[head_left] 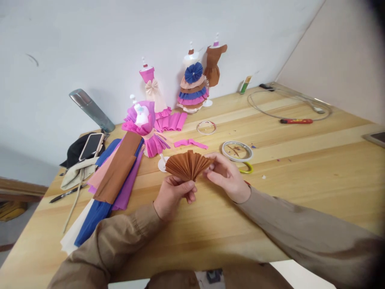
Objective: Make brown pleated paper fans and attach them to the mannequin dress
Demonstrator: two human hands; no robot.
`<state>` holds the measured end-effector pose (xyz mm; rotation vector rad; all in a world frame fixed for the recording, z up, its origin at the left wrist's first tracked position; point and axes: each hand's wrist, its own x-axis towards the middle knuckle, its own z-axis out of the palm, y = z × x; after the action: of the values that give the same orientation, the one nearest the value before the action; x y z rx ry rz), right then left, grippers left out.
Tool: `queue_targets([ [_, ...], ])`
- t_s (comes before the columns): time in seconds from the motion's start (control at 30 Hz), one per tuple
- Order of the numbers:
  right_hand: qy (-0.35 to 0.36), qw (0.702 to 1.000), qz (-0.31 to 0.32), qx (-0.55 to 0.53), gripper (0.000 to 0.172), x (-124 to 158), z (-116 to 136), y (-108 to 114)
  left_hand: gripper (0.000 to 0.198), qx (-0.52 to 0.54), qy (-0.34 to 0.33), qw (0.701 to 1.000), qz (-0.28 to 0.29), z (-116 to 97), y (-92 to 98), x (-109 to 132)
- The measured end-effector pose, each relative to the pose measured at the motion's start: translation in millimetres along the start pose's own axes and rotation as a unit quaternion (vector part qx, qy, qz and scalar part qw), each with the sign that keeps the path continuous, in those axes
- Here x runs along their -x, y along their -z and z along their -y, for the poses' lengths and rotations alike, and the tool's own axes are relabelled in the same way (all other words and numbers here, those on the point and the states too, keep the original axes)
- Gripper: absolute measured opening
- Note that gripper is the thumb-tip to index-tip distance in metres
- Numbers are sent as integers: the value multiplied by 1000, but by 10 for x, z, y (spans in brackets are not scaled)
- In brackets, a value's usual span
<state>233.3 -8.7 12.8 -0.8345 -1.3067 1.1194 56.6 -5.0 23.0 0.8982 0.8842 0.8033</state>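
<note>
A fan of pleated brown crepe paper (189,165) spreads between my hands above the table. My left hand (176,192) pinches its gathered base between thumb and fingers. At the fan's right edge, my right hand (227,176) has its fingertips closed on the outermost pleats. Behind the fan stands a small mannequin in a pink and purple paper dress (144,128). A pink paper strip (191,143) lies just beyond the fan, and a white tape roll (237,151) is beside my right hand.
Stacked crepe paper sheets (116,172) lie at left, near a phone (92,146), a pen (66,194) and a grey-blue bottle (92,110). More dressed mannequins (192,88) stand along the wall. At right are a coiled cable (255,106), a red-handled tool (296,121) and yellow scissor handles (248,167).
</note>
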Motion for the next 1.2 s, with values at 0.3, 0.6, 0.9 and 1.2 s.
queue_targets([
  [0.3,43,991,-64,113,29,14,62,33,32,-2,-13,999,-38,4,4,-28],
  [0.6,64,993,-28,92,35,21,-25,126,31,-57,-25,997,-36,36,43,-56],
  [0.9,32,970,-79,229,21,-11,114,45,33,-92,-18,995,-13,28,44,-53],
  [1.2,46,968,-95,228,17,-18,114,22,33,22,1,998,-56,1,8,-62],
])
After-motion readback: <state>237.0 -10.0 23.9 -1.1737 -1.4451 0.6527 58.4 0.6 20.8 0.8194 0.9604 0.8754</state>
